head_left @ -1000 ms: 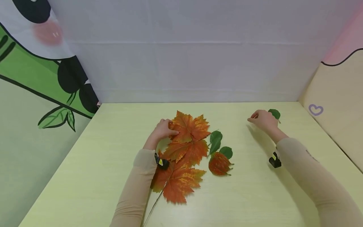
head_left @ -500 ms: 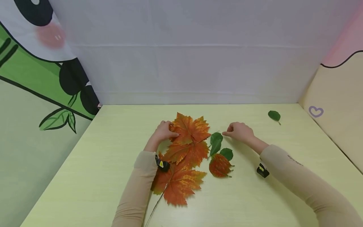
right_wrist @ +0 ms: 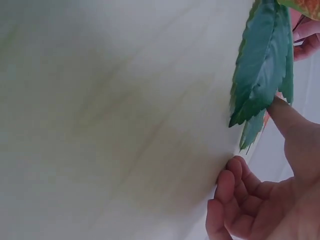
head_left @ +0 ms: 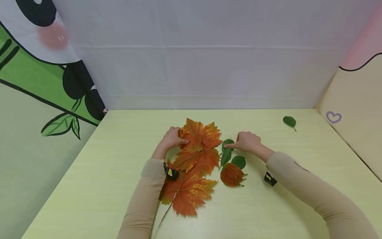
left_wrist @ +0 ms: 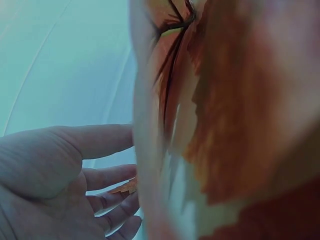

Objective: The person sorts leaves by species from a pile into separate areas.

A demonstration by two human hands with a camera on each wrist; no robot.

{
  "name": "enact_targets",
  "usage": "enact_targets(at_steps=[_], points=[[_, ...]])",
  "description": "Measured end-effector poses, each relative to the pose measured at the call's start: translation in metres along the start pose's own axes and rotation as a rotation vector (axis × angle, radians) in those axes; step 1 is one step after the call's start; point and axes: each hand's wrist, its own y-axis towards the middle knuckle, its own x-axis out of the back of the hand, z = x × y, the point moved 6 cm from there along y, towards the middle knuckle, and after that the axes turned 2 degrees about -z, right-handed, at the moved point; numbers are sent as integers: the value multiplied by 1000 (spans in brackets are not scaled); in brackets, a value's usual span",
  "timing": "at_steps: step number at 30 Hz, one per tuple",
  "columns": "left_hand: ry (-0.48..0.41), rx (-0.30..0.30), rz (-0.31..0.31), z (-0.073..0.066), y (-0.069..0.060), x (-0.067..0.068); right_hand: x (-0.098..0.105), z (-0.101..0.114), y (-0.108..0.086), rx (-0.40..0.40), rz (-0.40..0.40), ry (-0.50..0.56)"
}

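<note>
In the head view my left hand [head_left: 173,137] rests at the left edge of the top orange maple leaf [head_left: 201,134], its thumb lying over the leaf. The left wrist view shows this hand [left_wrist: 60,170] with fingers fairly straight and spread, fingertips partly hidden. Two more orange maple leaves [head_left: 191,196] lie below, with a thin stem [head_left: 162,219]. My right hand [head_left: 248,141] touches a green leaf [head_left: 226,157] with one outstretched digit. In the right wrist view the other fingers [right_wrist: 235,200] curl loosely beside the green leaves [right_wrist: 260,60], apart from them.
A small cluster of red-orange leaves [head_left: 232,175] lies just below another green leaf [head_left: 238,161]. One separate green leaf [head_left: 289,121] lies at the table's far right. A pale cloth wall [head_left: 206,76] stands behind the table [head_left: 89,186].
My right hand has moved left from beside the far-right green leaf to the green leaves near the middle, touching one now. My left hand has stayed on the maple leaf.
</note>
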Motion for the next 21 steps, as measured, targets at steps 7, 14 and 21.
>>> enact_targets(at_steps=[7, 14, 21], points=[[12, -9, -5, -2, -1, 0, 3, -2, 2, 35, 31, 61], [14, 6, -12, -1, -2, 0, 6, -8, 3, 50, 36, 134], [21, -4, -13, -2, -3, 0, 5, -14, 6, 79, 12, 252]])
